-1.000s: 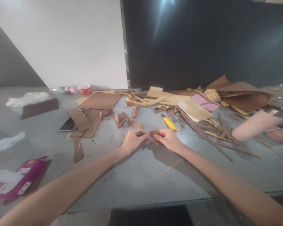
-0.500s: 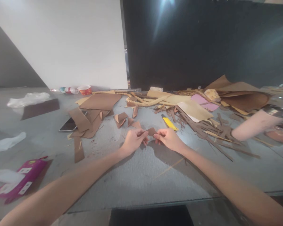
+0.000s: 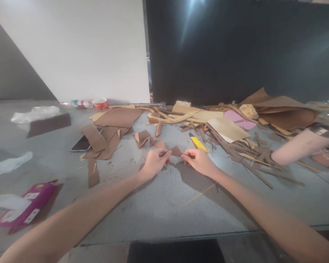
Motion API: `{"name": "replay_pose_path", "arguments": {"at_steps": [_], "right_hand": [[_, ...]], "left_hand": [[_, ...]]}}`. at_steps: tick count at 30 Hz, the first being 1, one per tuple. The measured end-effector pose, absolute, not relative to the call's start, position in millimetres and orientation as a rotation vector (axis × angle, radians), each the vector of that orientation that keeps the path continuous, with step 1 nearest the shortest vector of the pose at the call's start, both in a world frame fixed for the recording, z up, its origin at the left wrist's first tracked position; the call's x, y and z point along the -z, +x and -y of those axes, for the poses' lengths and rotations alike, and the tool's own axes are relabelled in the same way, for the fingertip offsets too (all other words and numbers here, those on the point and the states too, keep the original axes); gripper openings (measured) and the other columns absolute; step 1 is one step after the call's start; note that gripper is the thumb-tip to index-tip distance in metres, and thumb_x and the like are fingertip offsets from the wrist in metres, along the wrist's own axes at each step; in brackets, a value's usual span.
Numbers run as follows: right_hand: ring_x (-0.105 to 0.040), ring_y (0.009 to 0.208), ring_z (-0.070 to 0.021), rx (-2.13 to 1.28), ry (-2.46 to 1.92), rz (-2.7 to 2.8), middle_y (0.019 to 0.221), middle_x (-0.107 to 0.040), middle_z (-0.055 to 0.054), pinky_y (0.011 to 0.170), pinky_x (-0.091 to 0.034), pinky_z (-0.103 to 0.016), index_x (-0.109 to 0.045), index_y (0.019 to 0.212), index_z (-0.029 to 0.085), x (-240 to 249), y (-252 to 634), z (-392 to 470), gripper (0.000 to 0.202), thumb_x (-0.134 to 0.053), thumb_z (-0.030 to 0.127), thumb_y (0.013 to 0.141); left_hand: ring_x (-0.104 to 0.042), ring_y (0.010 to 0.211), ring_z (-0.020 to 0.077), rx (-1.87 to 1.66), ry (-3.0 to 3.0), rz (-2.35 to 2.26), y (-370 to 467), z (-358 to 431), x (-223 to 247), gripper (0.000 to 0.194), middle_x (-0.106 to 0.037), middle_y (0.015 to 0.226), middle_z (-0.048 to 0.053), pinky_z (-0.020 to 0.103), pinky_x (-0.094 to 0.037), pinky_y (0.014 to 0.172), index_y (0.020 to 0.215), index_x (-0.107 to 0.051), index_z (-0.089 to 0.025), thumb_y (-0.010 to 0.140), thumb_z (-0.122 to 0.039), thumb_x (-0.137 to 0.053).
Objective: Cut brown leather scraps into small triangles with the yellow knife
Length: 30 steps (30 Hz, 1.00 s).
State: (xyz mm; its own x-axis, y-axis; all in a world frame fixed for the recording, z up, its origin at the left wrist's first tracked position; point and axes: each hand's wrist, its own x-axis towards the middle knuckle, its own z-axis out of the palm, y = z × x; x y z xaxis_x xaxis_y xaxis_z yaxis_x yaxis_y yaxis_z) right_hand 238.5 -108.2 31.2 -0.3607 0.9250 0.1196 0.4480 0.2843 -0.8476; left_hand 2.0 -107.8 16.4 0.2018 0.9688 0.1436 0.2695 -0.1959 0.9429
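Note:
Between my two hands, just above the grey table (image 3: 153, 215), is a small brown piece of paper or thin leather (image 3: 176, 151). My left hand (image 3: 155, 162) pinches its left side between thumb and fingertips. At its right edge my right hand (image 3: 199, 160) is pinched too, thumb against forefinger. Beyond my hands lie several small folded brown pieces (image 3: 142, 138). A yellow utility knife (image 3: 199, 143) rests just past my right hand. The fingertips cover parts of the held piece, and I cannot tell its exact material.
Brown sheets (image 3: 117, 117) partly cover a phone (image 3: 82, 143) at left. A purple tissue pack (image 3: 34, 204) lies nearer. Brown strips (image 3: 235, 149) spread rightward up to a pink tumbler (image 3: 298, 148) lying tilted. A red paper cup (image 3: 100, 104) stands at the back.
My right hand has shifted slightly to the right, so a bit more of the brown piece shows between my hands. The whole view has moved slightly.

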Motion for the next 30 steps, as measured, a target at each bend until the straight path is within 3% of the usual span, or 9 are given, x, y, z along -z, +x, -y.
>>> {"name": "replay_pose_path", "arguments": {"at_steps": [3,6,9,14,19,22,24,26,30], "right_hand": [[-0.06,0.059,-0.0166,-0.881,-1.238,2.045,0.065,-0.07,-0.002,0.063,-0.042,-0.03,-0.066,0.072,0.022,-31.7,238.3,109.2,0.037,-0.059,0.041,0.103],[-0.06,0.062,-0.0172,-0.743,-1.288,2.139,0.068,-0.071,-0.003,0.065,-0.039,-0.03,-0.065,0.072,0.021,-30.3,235.6,109.5,0.037,-0.059,0.037,0.105],[-0.06,0.066,-0.0178,-0.637,-1.339,2.193,0.072,-0.072,-0.004,0.065,-0.036,-0.03,-0.067,0.078,0.02,-27.1,233.3,107.9,0.029,-0.062,0.033,0.103],[-0.059,0.064,-0.0167,-0.601,-1.369,2.275,0.07,-0.069,-0.002,0.062,-0.033,-0.029,-0.065,0.078,0.021,-27.3,236.1,107.7,0.028,-0.065,0.034,0.103],[-0.065,0.075,-0.0215,-0.255,-1.383,2.234,0.081,-0.07,-0.006,0.07,-0.042,-0.032,-0.066,0.087,0.023,-34.9,250.6,106.3,0.027,-0.059,0.04,0.107],[-0.066,0.101,-0.031,0.166,-1.43,2.171,0.107,-0.07,-0.015,0.086,-0.048,-0.039,-0.069,0.11,0.02,-35.6,265.6,97.4,0.028,-0.053,0.043,0.109],[-0.062,0.11,-0.0377,0.411,-1.531,2.166,0.116,-0.066,-0.021,0.091,-0.048,-0.045,-0.066,0.127,0.016,-32.4,276.0,89.3,0.039,-0.057,0.047,0.106],[-0.061,0.109,-0.0395,0.52,-1.622,2.204,0.115,-0.066,-0.023,0.091,-0.048,-0.046,-0.063,0.137,0.012,-27.5,284.0,81.9,0.047,-0.058,0.046,0.105],[-0.067,0.088,-0.0309,0.404,-1.691,2.332,0.104,-0.073,-0.018,0.082,-0.046,-0.04,-0.056,0.147,0.011,-23.3,286.2,79.6,0.044,-0.042,0.031,0.111]], "left_hand": [[-0.064,0.062,0.0161,-1.069,1.857,-1.323,2.5,110.7,-15.4,0.033,-0.069,0.07,0.002,0.028,-0.051,0.062,0.076,-0.063,-0.02,0.102,-0.038,-0.059],[-0.071,0.102,0.0279,-1.143,2.228,-1.463,6.7,120.0,-17.7,0.011,-0.075,0.106,0.012,0.043,-0.059,0.09,0.105,-0.066,-0.017,0.098,-0.022,-0.058],[-0.062,0.128,0.0357,-0.943,2.579,-1.459,12.1,134.1,-21.6,0.031,-0.066,0.138,0.02,0.057,-0.053,0.107,0.13,-0.061,-0.015,0.101,-0.015,-0.049],[-0.057,0.143,0.0314,-0.624,2.689,-1.222,15.2,149.5,-20.6,0.045,-0.06,0.153,0.016,0.053,-0.05,0.12,0.148,-0.052,-0.017,0.104,-0.015,-0.045],[-0.054,0.147,0.0328,-0.592,2.739,-1.16,11.0,147.1,-19.9,0.047,-0.056,0.157,0.016,0.055,-0.05,0.12,0.153,-0.053,-0.02,0.106,-0.019,-0.043],[-0.056,0.141,0.0334,-0.573,2.779,-1.155,6.6,140.0,-24.2,0.045,-0.056,0.154,0.015,0.055,-0.053,0.116,0.15,-0.057,-0.022,0.107,-0.02,-0.045],[-0.059,0.135,0.0328,-0.559,2.794,-1.127,2.8,133.3,-27.7,0.043,-0.057,0.151,0.015,0.055,-0.053,0.116,0.148,-0.059,-0.021,0.107,-0.02,-0.046],[-0.06,0.132,0.0317,-0.539,2.806,-1.076,-1.2,126.1,-30.6,0.041,-0.058,0.149,0.014,0.053,-0.054,0.114,0.147,-0.06,-0.021,0.108,-0.022,-0.046],[-0.06,0.133,0.0324,-0.501,2.822,-1.091,-7.5,116.1,-32.5,0.042,-0.058,0.151,0.014,0.053,-0.054,0.114,0.148,-0.06,-0.021,0.108,-0.024,-0.047]]}}
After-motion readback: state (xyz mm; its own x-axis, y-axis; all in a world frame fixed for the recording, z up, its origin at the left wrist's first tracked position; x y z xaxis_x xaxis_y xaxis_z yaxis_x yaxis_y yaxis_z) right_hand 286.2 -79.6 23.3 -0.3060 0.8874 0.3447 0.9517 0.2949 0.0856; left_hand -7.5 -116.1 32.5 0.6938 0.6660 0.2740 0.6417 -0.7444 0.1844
